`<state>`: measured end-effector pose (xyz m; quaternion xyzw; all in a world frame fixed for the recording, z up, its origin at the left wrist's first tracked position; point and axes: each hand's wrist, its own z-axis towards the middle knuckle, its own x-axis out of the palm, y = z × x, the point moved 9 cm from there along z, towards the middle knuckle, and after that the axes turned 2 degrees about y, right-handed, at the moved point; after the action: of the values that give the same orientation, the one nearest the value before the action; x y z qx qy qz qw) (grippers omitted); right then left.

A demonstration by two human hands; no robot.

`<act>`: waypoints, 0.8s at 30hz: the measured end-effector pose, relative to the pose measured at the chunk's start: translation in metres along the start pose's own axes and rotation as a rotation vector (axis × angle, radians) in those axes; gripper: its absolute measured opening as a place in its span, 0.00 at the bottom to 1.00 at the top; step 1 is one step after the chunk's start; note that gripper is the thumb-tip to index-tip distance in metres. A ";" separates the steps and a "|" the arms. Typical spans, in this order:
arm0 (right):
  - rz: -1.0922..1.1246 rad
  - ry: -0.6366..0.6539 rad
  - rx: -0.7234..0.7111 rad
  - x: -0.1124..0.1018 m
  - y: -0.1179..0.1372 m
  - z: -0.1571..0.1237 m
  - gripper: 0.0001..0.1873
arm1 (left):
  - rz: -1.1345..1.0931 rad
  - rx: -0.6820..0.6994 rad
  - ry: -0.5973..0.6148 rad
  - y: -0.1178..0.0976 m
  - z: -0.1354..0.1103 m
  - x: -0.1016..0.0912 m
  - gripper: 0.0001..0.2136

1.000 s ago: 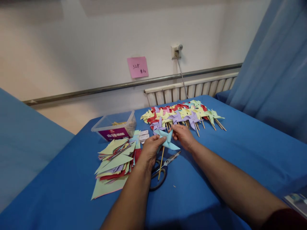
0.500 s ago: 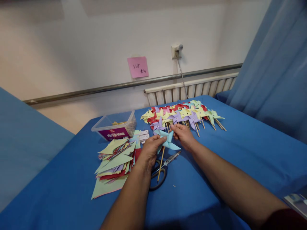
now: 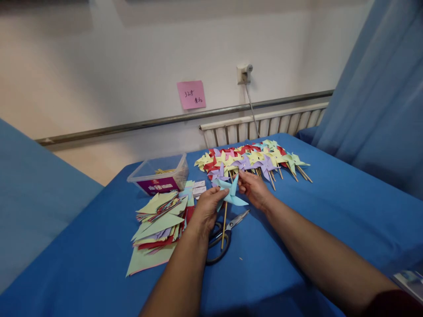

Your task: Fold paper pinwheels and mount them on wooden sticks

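A light blue paper pinwheel (image 3: 232, 197) on a thin wooden stick (image 3: 224, 225) is held above the blue-covered table. My left hand (image 3: 209, 205) grips it from the left, its thumb lying over the paper near the middle. At the upper right blade, my right hand (image 3: 254, 188) has its fingers pinched together at the paper's edge. Behind the hanging stick, dark-handled scissors (image 3: 229, 225) lie with their blades pointing up and right. Just beyond my hands are rows of finished pinwheels (image 3: 244, 163) in purple, yellow, red, green and blue.
Left of my hands is a messy stack of coloured paper (image 3: 160, 229). Behind it stands a clear plastic box (image 3: 180, 174) with sticks inside. Small white boxes (image 3: 199, 188) sit beside the stack. A radiator (image 3: 241, 131) and rail run along the wall; a blue curtain (image 3: 373, 101) hangs at right.
The pinwheel has turned slightly in my hands, and its stick now hangs closer to vertical, its lower end swung right. My right fingers have shifted slightly along the upper blade.
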<state>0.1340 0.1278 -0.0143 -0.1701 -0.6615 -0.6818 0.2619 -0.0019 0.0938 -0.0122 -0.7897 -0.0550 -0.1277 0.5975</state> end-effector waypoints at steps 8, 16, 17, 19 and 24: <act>0.144 0.047 0.061 0.004 -0.003 0.001 0.17 | -0.016 -0.062 0.017 0.003 -0.005 0.004 0.11; 0.166 0.002 0.068 0.001 -0.004 0.000 0.19 | -0.027 -0.065 0.051 0.004 -0.005 0.008 0.11; 0.164 -0.003 0.065 0.000 -0.003 0.000 0.19 | -0.029 -0.065 0.048 0.005 -0.005 0.008 0.11; 0.169 -0.009 0.066 -0.002 -0.002 0.001 0.17 | -0.037 -0.064 0.041 0.006 -0.004 0.007 0.11; 0.117 -0.111 0.127 -0.012 -0.010 0.002 0.16 | -0.149 0.055 -0.055 -0.005 0.001 -0.004 0.11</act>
<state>0.1376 0.1316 -0.0298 -0.2293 -0.7058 -0.6115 0.2745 -0.0071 0.0967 -0.0090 -0.7699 -0.1335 -0.1484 0.6061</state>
